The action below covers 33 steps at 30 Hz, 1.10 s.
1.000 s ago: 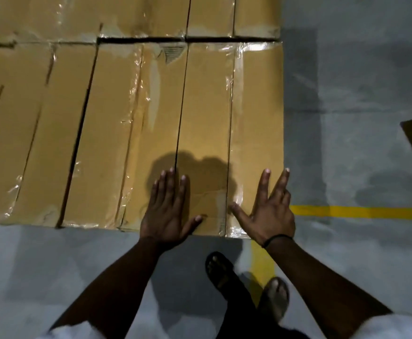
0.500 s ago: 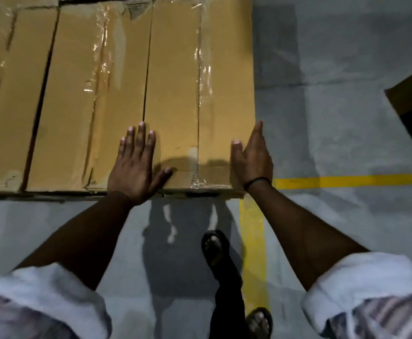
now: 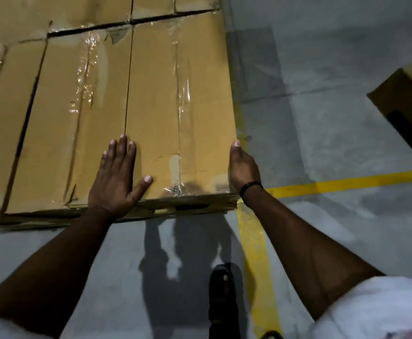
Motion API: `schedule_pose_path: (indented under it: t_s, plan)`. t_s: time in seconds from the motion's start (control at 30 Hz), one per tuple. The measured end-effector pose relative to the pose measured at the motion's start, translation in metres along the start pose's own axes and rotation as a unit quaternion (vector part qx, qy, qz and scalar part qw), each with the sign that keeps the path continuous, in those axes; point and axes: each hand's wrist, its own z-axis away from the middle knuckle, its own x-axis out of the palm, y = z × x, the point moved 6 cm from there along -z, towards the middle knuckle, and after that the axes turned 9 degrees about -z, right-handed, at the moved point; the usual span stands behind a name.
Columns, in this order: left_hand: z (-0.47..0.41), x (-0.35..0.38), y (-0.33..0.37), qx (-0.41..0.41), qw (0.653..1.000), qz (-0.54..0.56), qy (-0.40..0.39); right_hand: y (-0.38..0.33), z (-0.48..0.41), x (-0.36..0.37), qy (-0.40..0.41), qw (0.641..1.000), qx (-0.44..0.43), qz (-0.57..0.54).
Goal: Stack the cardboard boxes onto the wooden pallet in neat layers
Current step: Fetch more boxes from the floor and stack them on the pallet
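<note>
Several long taped cardboard boxes lie side by side in a flat layer, filling the upper left. The rightmost box [image 3: 183, 106] ends at the near right corner of the stack. My left hand [image 3: 116, 177] lies flat on top near its front edge, fingers straight and spread. My right hand [image 3: 243, 165] is against the box's right side; only its thumb tip reaches the top edge, and the other fingers are hidden down the side. The pallet itself is hidden under the boxes.
Another cardboard box [image 3: 405, 104] sits on the grey floor at the far right. Yellow floor lines [image 3: 347, 183] run right from the stack's corner and toward me. My sandalled foot [image 3: 222, 297] stands just in front of the stack.
My right hand slid from the top of the rightmost box to its right side. My left hand stayed flat on top. The view shifted closer over the stack.
</note>
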Motion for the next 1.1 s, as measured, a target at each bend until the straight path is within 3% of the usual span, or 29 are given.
schedule_pose_path:
  t_s: [0.2,0.83,0.97,1.03,1.1]
  plan:
    - [0.001,-0.003,0.004,0.001,1.000,-0.001,0.022,0.000,0.000,-0.001,0.035,0.999,-0.017,0.023]
    - [0.001,-0.004,0.002,0.003,1.000,0.009,0.018,-0.007,-0.007,0.003,0.012,0.994,-0.058,0.089]
    - [0.001,-0.006,0.003,0.005,1.000,0.001,0.016,0.001,-0.012,0.009,-0.035,0.998,-0.015,-0.051]
    - [0.001,-0.007,0.003,0.005,1.000,-0.001,0.018,0.009,-0.016,0.012,-0.077,0.981,0.042,-0.173]
    - [0.002,-0.006,0.003,0.006,1.000,-0.003,0.022,0.024,-0.027,0.013,-0.066,0.962,0.116,-0.238]
